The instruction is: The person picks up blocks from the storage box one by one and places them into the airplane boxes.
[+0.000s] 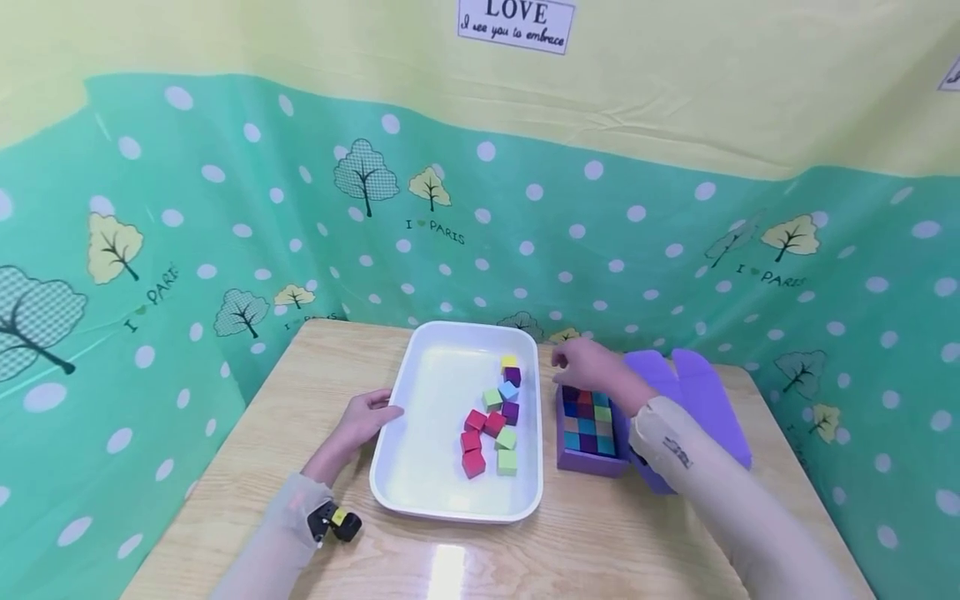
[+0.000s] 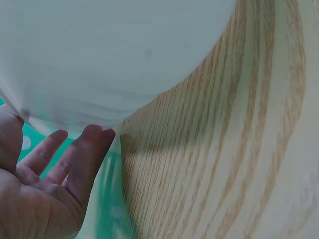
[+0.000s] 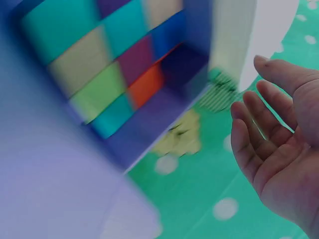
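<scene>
A white tray (image 1: 425, 400) sits mid-table with several loose cubes along its right half: red cubes (image 1: 472, 463), light green cubes (image 1: 507, 462), a light blue cube (image 1: 508, 391), purple ones and a yellow one (image 1: 509, 361). My left hand (image 1: 362, 418) holds the tray's left edge, thumb over the rim and fingers against the outer wall in the left wrist view. To the right stands a purple box (image 1: 592, 462) packed with rows of coloured cubes (image 3: 122, 27). Just above its far end hovers my right hand (image 3: 279, 134), fingers loosely bent, holding nothing.
A purple lid-like piece (image 1: 716, 408) lies right of the box, partly under the right forearm. Behind the wooden table (image 1: 337, 367) hangs a green and yellow patterned cloth (image 1: 465, 192). A narrow strip of table separates tray and box.
</scene>
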`<state>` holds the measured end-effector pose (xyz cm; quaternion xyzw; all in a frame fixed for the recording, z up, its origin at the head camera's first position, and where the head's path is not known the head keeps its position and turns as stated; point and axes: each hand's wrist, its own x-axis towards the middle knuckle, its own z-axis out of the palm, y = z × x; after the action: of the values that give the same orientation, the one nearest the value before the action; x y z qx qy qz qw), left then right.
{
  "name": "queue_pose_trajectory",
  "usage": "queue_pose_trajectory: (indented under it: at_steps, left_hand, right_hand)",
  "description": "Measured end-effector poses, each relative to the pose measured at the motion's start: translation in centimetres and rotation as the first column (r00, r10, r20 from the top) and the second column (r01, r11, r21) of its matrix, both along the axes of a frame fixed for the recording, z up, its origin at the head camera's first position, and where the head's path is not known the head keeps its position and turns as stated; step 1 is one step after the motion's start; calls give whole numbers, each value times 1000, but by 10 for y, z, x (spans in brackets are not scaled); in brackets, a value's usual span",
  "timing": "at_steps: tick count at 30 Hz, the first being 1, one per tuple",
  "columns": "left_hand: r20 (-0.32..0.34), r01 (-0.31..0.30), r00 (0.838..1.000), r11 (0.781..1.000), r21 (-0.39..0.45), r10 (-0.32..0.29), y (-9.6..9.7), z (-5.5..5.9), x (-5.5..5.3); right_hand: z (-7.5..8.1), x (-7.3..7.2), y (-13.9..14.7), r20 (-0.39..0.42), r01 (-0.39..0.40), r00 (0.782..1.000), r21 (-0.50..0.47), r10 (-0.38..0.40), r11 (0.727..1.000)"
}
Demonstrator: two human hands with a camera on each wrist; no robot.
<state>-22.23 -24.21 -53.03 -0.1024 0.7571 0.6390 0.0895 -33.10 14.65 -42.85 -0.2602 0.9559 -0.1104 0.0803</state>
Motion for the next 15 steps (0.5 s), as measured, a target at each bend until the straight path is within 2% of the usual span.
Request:
queue_pose_trajectory:
  at_steps: [4,8,12,15]
  left_hand:
    - [-8,10,1000,1000,-2,-10,1,-1,0]
    - [-11,-1,1000,1000,-17,1,1,-2,0]
    - [-7,-16,1000,1000,-12,16,1,-2,1]
    - [-11,-5,1000,1000,2,5,0,-1,1]
  right_hand:
    - [4,4,-37,32,-57,998,-45,58,997]
    - [0,10,-78,94,-99,990,-26,101,995]
    - [-9,11,-110,160,-75,985,23,70,997]
    - [-14,13,-125,215,3,976,67,-17,998]
